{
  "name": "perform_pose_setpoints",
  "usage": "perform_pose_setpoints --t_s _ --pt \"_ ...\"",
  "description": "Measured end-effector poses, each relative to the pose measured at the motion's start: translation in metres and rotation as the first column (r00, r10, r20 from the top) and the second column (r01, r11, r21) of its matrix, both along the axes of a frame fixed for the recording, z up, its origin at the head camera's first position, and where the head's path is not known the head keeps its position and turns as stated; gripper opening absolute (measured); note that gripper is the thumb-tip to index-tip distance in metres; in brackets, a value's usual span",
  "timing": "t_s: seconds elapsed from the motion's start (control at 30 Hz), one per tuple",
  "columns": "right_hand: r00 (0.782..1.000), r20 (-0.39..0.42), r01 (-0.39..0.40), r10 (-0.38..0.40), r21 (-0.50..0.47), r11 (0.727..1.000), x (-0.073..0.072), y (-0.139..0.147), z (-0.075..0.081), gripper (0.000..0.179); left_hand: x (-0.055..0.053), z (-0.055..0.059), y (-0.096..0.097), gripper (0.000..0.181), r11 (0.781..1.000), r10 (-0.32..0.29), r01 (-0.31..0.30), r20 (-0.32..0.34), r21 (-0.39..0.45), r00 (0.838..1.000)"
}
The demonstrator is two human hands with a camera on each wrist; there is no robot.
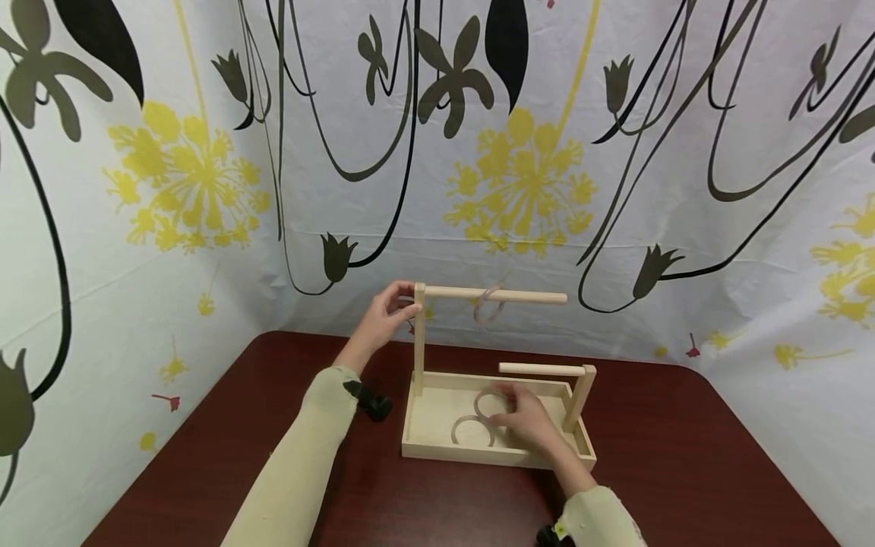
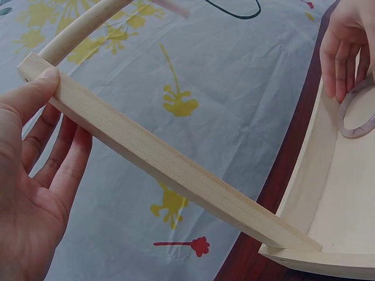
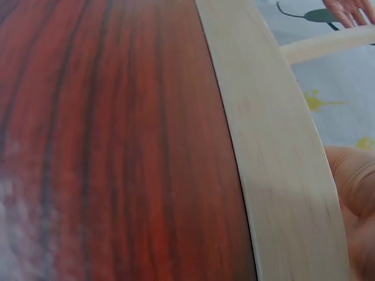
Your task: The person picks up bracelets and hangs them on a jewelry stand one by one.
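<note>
At top of tall pale wooden upright post [image 1: 418,334], left hand [image 1: 379,317] — thumb [image 2: 32,93] pressed on the post's upper end, other fingers [image 2: 61,158] stretched loosely behind it, not wrapped round. Down inside shallow pale wooden tray [image 1: 437,450], right hand [image 1: 529,420] resting low, fingers [image 2: 343,64] fairly straight, tips on a clear plastic ring [image 2: 357,114] lying flat on the tray floor; firm hold or mere touch — cannot tell. Just beside that ring toward the near wall, a second clear plastic ring [image 1: 472,430], flat, not touched. Out from the tall post's top, a round wooden dowel [image 1: 502,295] running level to the right, with a third clear ring [image 1: 488,305] hanging on it around mid-length. At the tray's right end, a shorter wooden post [image 1: 581,399], leaning a little, carrying a short wooden dowel [image 1: 540,369] pointing left, directly above the right hand. In right wrist view, only the tray's near wall [image 3: 275,158] close up, blurred, with a bit of finger at the frame's right edge. Under the tray, dark red-brown wooden table [image 1: 239,456]. Pale cream sleeves [image 1: 294,471] on both forearms, black wrist mount [image 1: 369,400] on the left one. Behind and at both sides, white cloth backdrop [image 1: 683,228] printed with yellow flower bursts and dark stems and leaves.
</note>
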State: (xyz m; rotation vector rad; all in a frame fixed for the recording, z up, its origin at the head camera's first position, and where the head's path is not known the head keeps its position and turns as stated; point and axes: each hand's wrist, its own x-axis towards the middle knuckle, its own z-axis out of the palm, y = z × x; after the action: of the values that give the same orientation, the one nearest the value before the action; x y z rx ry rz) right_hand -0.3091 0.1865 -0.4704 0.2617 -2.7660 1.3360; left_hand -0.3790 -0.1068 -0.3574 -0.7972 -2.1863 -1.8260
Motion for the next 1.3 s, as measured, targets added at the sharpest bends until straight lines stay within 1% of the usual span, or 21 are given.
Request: perform_pose_setpoints --t_s 0.1,0.2,0.27,0.4,0.5,0.57,0.67,0.77,0.9,1.0,1.07,1.13,1.23,1.3 --pt "0.999 -0.045 0.003 0.001 0.084 0.996 -0.002 -0.002 -0.001 0.065 0.000 0.001 0.000 0.032 1.000 0.004 -0.004 0.003 -0.001 1.000" --pt "0.996 -0.086 0.005 0.010 0.174 0.985 -0.002 -0.004 -0.001 0.064 0.000 0.001 -0.001 0.033 1.000 0.007 -0.007 0.003 -0.003 1.000" --pt "0.995 -0.099 0.003 0.019 0.223 0.975 -0.001 -0.005 0.000 0.062 0.000 0.001 0.000 0.034 1.000 0.010 -0.010 0.006 -0.002 1.000" --pt "0.993 -0.108 -0.017 0.054 0.313 0.950 -0.002 -0.005 0.002 0.059 0.000 0.002 0.000 0.034 1.000 0.009 -0.009 0.017 0.002 1.000" --pt "0.993 -0.100 -0.025 0.066 0.364 0.931 -0.003 -0.003 0.003 0.061 -0.001 0.001 0.000 0.035 1.000 0.010 -0.010 0.027 -0.005 1.000" --pt "0.994 -0.090 -0.027 0.067 0.389 0.921 -0.005 -0.002 0.004 0.065 0.000 0.001 0.000 0.035 1.000 0.013 -0.012 0.032 -0.014 0.999" --pt "0.995 -0.075 -0.034 0.070 0.403 0.914 -0.006 0.000 0.005 0.070 -0.001 0.000 0.000 0.035 1.000 0.010 -0.010 0.036 -0.014 0.999" --pt "0.994 -0.073 -0.043 0.078 0.395 0.918 -0.006 0.001 0.006 0.072 0.000 0.000 0.000 0.036 1.000 0.009 -0.008 0.029 -0.006 1.000" --pt "0.995 -0.053 -0.063 0.086 0.331 0.942 -0.006 0.002 0.009 0.071 0.001 0.000 0.000 0.035 1.000 0.015 -0.014 0.016 -0.010 1.000" --pt "0.993 -0.037 -0.096 0.110 0.267 0.959 -0.005 0.003 0.010 0.070 0.000 -0.001 -0.001 0.034 1.000 0.019 -0.019 0.008 -0.014 1.000" --pt "0.989 -0.040 -0.129 0.143 0.235 0.963 -0.005 0.005 0.011 0.068 0.000 -0.001 -0.001 0.034 1.000 0.018 -0.017 0.007 -0.012 1.000" --pt "0.979 -0.048 -0.185 0.197 0.189 0.964 -0.006 0.005 0.012 0.064 0.000 -0.001 -0.001 0.033 1.000 0.017 -0.017 0.006 -0.010 1.000" --pt "0.964 -0.050 -0.252 0.261 0.140 0.957 -0.007 0.005 0.012 0.060 -0.001 -0.001 -0.001 0.033 1.000 0.012 -0.012 0.010 -0.002 1.000" --pt "0.957 -0.034 -0.285 0.290 0.108 0.953 -0.007 0.005 0.013 0.059 -0.001 -0.001 0.000 0.033 1.000 0.010 -0.010 0.010 0.001 1.000"
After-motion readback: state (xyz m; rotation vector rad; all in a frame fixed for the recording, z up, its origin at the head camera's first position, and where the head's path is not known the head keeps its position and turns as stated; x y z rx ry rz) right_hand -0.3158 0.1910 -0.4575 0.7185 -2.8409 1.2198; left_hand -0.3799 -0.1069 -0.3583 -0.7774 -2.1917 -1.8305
